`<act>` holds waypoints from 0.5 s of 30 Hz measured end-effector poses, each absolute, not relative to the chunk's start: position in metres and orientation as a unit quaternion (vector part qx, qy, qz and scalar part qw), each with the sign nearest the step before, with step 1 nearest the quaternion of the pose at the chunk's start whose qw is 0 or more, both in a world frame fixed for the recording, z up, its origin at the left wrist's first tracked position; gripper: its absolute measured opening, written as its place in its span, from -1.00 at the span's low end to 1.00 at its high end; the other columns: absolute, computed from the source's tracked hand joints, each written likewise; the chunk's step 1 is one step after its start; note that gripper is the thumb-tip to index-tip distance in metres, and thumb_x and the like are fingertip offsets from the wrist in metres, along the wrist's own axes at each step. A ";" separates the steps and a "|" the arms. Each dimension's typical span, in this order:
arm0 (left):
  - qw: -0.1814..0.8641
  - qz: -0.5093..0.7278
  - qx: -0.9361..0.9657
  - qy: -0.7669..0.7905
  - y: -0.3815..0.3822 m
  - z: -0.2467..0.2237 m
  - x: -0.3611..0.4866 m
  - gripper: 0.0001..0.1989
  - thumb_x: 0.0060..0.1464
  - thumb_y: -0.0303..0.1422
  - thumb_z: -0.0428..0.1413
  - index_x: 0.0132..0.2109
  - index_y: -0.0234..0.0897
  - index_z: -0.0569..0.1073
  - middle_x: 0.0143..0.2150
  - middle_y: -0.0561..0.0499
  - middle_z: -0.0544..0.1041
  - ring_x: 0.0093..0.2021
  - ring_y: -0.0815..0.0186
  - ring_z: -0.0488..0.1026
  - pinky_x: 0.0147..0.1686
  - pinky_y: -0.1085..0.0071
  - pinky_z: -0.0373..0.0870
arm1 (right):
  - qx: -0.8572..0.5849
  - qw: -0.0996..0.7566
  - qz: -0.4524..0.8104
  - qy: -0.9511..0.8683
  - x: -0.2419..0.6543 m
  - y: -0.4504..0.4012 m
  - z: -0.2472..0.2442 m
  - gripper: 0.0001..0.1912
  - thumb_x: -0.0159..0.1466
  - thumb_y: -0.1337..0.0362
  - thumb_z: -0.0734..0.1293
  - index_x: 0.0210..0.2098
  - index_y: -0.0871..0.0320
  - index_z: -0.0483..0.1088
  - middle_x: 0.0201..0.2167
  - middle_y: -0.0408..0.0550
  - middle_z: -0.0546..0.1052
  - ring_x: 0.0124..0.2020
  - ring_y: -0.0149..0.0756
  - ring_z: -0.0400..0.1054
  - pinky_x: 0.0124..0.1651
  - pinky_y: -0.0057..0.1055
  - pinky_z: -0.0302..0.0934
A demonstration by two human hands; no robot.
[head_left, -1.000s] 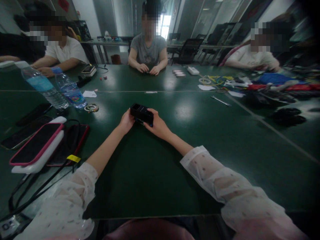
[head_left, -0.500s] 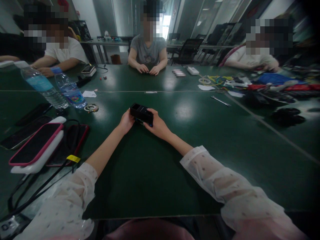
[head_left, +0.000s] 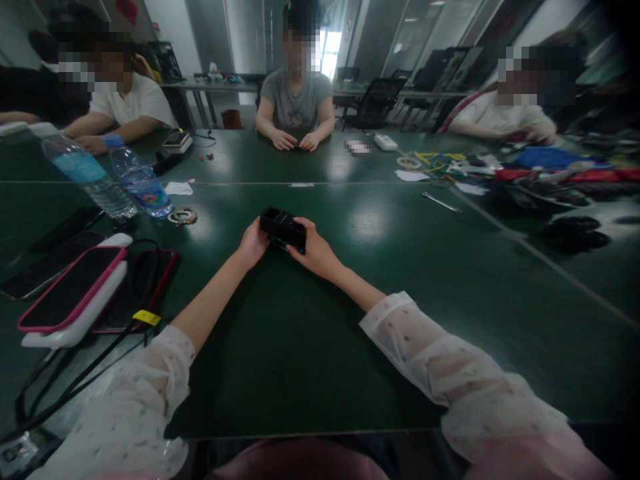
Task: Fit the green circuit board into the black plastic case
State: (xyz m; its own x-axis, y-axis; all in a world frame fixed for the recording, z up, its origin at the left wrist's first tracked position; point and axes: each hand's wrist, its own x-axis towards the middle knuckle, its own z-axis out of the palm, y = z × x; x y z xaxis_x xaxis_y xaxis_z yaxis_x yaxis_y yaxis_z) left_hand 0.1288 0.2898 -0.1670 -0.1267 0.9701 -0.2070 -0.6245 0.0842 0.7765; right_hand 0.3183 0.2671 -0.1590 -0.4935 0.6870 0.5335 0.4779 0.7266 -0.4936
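Observation:
Between my hands, over the middle of the green table [head_left: 280, 347], is a small black box-shaped device [head_left: 283, 227] with a dark square window on its top left. My left hand [head_left: 253, 245] grips its left end, with the fingers mostly hidden behind it. On the right end, my right hand [head_left: 316, 248] is closed round the device, thumb along the near side and fingers over the top. The device is tilted slightly; whether its underside touches the table I cannot tell.
Two water bottles [head_left: 137, 177] stand at the left, near a small coil [head_left: 183, 216]. Closer in lie a pink-framed phone [head_left: 75, 287], other phones and black cables [head_left: 75, 383]. A wrench [head_left: 441, 203] and tangled cables [head_left: 440, 161] lie to the right. Several people sit around the table.
Both hands and the black device stay in nearly the same place. The people at the left and right have shifted their heads slightly.

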 end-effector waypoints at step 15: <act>0.623 0.636 0.230 0.393 0.290 -0.169 0.127 -0.83 0.15 -0.25 0.06 -0.25 -0.26 0.43 -0.40 0.04 0.44 -0.36 0.36 0.36 -0.28 0.41 0.24 | -0.344 0.367 0.150 -0.851 0.319 0.266 -0.158 -0.31 0.23 0.21 0.29 0.25 0.06 -0.11 0.17 0.18 0.25 0.03 0.00 0.37 -0.01 -0.02 0.34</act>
State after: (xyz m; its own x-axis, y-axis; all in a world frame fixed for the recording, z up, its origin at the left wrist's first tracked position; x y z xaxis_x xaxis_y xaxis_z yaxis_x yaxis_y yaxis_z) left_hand 0.1273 0.2900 -0.1693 -0.1179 0.9731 -0.1978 -0.6112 0.0859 0.7868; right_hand 0.3190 0.2662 -0.1577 -0.4943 0.6957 0.5212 0.4759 0.7183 -0.5075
